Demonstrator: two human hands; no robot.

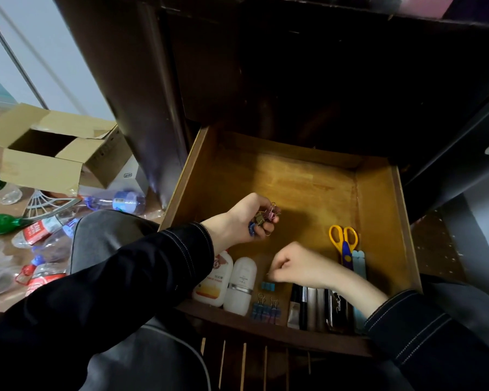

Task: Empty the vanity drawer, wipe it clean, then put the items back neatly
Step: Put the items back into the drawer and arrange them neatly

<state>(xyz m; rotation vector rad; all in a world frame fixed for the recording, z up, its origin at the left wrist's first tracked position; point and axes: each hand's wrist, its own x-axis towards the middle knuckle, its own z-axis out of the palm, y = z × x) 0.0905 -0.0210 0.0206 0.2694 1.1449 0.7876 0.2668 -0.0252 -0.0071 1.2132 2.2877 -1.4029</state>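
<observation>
We are putting things back. Our left hand (243, 218) curls round a bunch of clips (263, 218), held over the bare middle of the drawer (378, 193). Our right hand (297, 266) is curled just nearer us, fingertips drawn together above the laid clips (266, 309). Whether it pinches one we cannot tell. Left of that hand lie two bottles (213, 280), right of it the tubes (311, 306), and beyond its wrist the scissors (343, 241). To do this well, we judge, we should pass one clip at a time from left palm to right fingers. Each should go down flat, tight beside the last, with the left fist closed so none spill.
</observation>
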